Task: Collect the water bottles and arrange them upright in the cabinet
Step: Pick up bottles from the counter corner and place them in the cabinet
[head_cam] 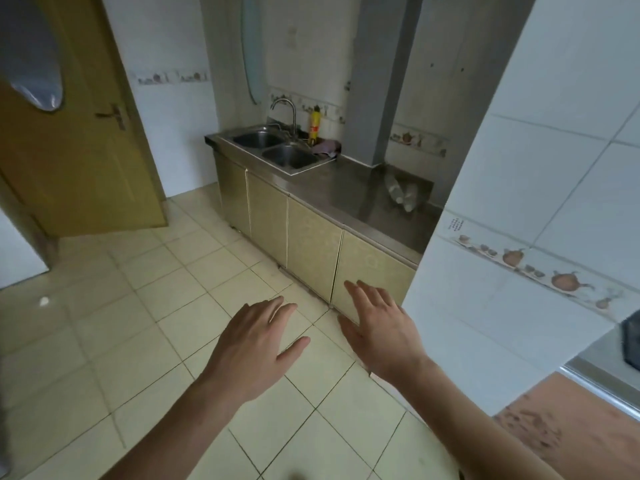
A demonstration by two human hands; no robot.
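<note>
Several clear plastic water bottles [401,191] lie on their sides on the steel counter [332,188], at its right end beside the grey pillar. Below the counter runs a row of beige cabinet doors [313,247], all closed. My left hand [256,344] hovers over the floor tiles with fingers spread and nothing in it. My right hand [377,327] is also open and empty, held in front of the rightmost cabinet door, well short of the bottles.
A double sink [277,147] with a tap [285,110] and a yellow bottle [314,124] sits at the counter's far end, a pink cloth [325,147] beside it. A tiled wall corner [502,237] juts out on the right. A wooden door [69,150] stands at left.
</note>
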